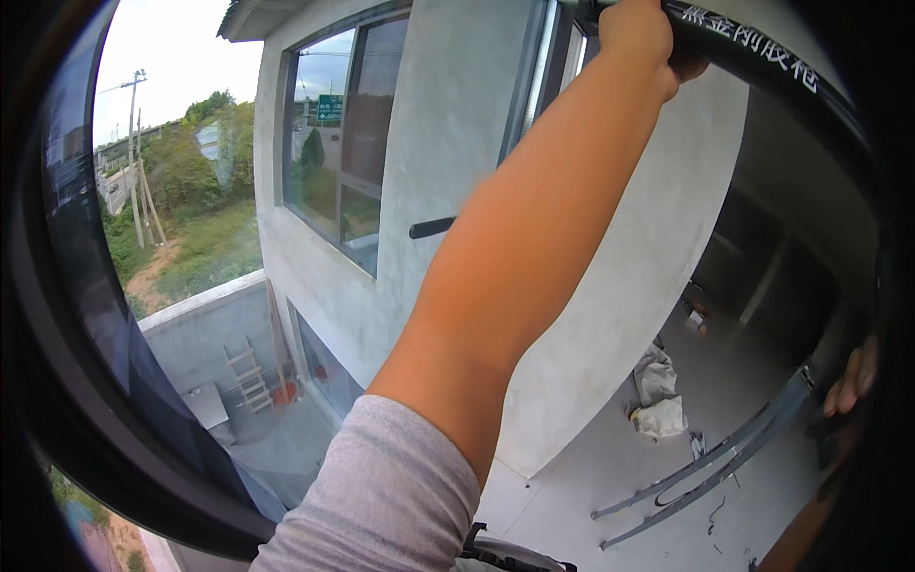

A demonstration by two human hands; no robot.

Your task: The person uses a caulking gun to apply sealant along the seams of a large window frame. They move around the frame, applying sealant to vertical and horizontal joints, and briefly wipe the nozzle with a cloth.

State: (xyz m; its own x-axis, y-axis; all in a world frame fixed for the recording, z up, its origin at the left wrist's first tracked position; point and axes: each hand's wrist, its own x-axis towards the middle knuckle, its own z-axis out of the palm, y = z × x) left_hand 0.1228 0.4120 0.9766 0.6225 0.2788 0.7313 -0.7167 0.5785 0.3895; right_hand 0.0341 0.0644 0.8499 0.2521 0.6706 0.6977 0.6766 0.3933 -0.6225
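Observation:
My left arm, in a grey sleeve, stretches up across the middle of the view. At the top edge my left hand point(637, 36) is closed round a black tube-shaped caulking gun point(753, 40) with white lettering. Some of its fingers show beneath the barrel, and the gun curves away into the dark right rim. At the far right only a few curled fingers of my right hand point(846, 383) show, with the forearm below them. What they hold is lost in the dark. Near my left forearm a black lever handle point(432, 228) sticks out.
A dark window frame point(71, 400) curves along the left. Beyond it are a grey wall with a window point(343, 143) and, far below, a ladder point(248, 378) by a red bucket point(285, 392). Long metal rails point(705, 462) and crumpled pale sacks point(658, 396) lie on the floor at right.

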